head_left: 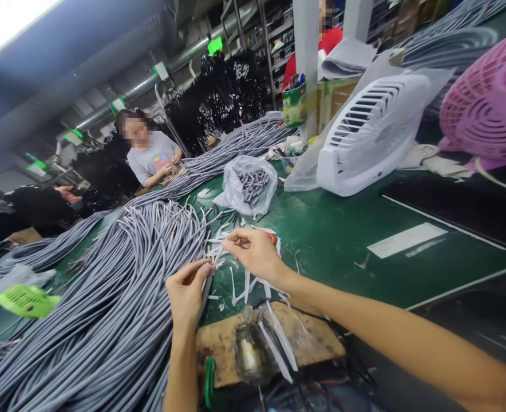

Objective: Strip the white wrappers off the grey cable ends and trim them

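Note:
My left hand pinches the end of a grey cable at the edge of a big heap of grey cables. My right hand is closed in a pinch just right of it, its fingers on the cable's tip where a thin white strip sticks out; something orange shows behind the fingers. White strips lie scattered on the green table under both hands. A clear bag of small grey sleeves lies a little beyond.
A wooden block with a tool on it sits at the near edge. A white fan and a pink fan stand at right. A person in a grey shirt works across the cables, another in red farther back. A green basket lies left.

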Demonstrator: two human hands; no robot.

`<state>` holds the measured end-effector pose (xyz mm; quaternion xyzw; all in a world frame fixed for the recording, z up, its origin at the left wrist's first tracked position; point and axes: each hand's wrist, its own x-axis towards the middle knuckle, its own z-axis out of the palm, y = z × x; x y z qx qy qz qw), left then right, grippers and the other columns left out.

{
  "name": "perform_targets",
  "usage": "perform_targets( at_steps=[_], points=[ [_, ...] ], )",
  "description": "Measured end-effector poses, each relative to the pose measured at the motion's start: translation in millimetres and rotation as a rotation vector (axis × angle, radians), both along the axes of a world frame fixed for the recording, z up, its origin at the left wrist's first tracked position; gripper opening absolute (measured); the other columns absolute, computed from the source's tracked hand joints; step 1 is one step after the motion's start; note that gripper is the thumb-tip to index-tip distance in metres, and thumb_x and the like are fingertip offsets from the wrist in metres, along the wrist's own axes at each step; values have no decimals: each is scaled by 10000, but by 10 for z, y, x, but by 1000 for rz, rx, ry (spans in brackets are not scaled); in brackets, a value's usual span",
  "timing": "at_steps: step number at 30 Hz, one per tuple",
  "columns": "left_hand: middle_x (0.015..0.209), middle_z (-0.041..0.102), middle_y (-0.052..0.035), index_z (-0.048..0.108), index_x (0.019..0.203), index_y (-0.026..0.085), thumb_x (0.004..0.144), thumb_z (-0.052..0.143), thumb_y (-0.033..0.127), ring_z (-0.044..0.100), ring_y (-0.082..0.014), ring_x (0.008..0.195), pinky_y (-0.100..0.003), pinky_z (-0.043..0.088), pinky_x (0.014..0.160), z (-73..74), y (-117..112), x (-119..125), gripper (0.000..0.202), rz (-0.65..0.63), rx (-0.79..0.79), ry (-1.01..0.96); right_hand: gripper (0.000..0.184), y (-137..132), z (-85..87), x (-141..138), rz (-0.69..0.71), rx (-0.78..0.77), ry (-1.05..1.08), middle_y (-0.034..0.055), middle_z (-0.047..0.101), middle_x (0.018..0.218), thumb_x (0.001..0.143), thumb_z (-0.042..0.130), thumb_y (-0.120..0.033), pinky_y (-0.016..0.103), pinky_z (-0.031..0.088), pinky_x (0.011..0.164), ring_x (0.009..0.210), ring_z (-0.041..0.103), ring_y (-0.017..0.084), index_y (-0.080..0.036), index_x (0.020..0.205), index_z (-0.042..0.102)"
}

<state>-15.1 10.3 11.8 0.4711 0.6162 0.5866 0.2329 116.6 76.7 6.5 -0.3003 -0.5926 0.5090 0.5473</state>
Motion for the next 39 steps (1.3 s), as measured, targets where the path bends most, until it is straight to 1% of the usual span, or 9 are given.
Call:
perform_targets(
  at_steps=[4, 7, 12, 21, 23, 25, 28, 33, 39],
  points=[
    [617, 695, -48, 720, 652, 132, 620, 683, 411, 639, -173, 534, -252, 521, 470, -22, 3, 28, 283, 39, -43, 2, 162, 15, -12, 17, -21, 30, -58, -23, 506, 499, 658, 545, -269, 199, 365, 470, 479, 443, 82, -155, 545, 523],
    [584, 679, -34, 711, 655, 130, 653, 658, 448, 629, -159, 496, -251, 526, 469, -42, -1, 7, 323, 47, -34, -20, 159, 28, -34, 18, -38, 48, -94, -22, 510, 491, 664, 547, -251, 200, 369, 472, 474, 446, 82, -152, 541, 527],
    [533, 641, -5, 702, 686, 132, 673, 668, 424, 609, -114, 508, -205, 510, 509, -64, 4, -68, 294, 213, 169, -120, 138, 28, -54, -2, -66, 27, -71, -27, 510, 472, 640, 559, -225, 194, 361, 458, 460, 449, 81, -157, 527, 519],
    [499, 525, 57, 631, 617, 136, 540, 775, 425, 492, -19, 480, -90, 399, 452, 65, 3, -257, 332, 273, 502, -434, 116, 17, -59, -11, -51, -39, -37, -19, 532, 494, 627, 549, -202, 198, 364, 462, 465, 470, 85, -156, 523, 524],
    [563, 574, 37, 648, 675, 147, 494, 799, 407, 545, -44, 547, -111, 453, 511, 109, -23, -296, 351, 158, 380, -429, 126, 24, -62, -11, -58, -31, -34, -23, 530, 485, 626, 556, -193, 195, 359, 458, 460, 468, 83, -156, 511, 517],
    [779, 667, -27, 677, 831, 160, 420, 840, 281, 609, -101, 670, -173, 510, 583, 133, -44, -267, 459, -43, 100, -309, 131, 27, -63, -9, -59, -12, -32, -22, 540, 487, 634, 564, -191, 193, 363, 459, 465, 476, 86, -156, 514, 527],
    [1067, 648, -86, 647, 1038, 196, 365, 826, 111, 615, -121, 646, -209, 517, 511, 136, -31, -113, 702, -249, -186, -127, 116, 27, -64, 1, -36, 16, -22, -3, 589, 535, 667, 572, -204, 197, 392, 485, 501, 515, 99, -148, 565, 575],
    [544, 636, -34, 722, 764, 109, 532, 759, 275, 486, -75, 390, -162, 375, 320, 181, 68, 68, 287, -161, -105, -67, 236, 36, -80, 25, 145, 167, -61, -19, 575, 511, 810, 479, -233, 191, 401, 513, 474, 497, 85, -145, 642, 620],
    [494, 591, -17, 716, 675, 109, 472, 785, 353, 356, -16, 296, -135, 223, 263, 364, 116, 20, 325, -236, -168, -241, 257, -7, -67, 15, 324, 196, -125, -32, 571, 479, 858, 426, -190, 168, 373, 484, 441, 473, 70, -128, 823, 673]
  ],
)
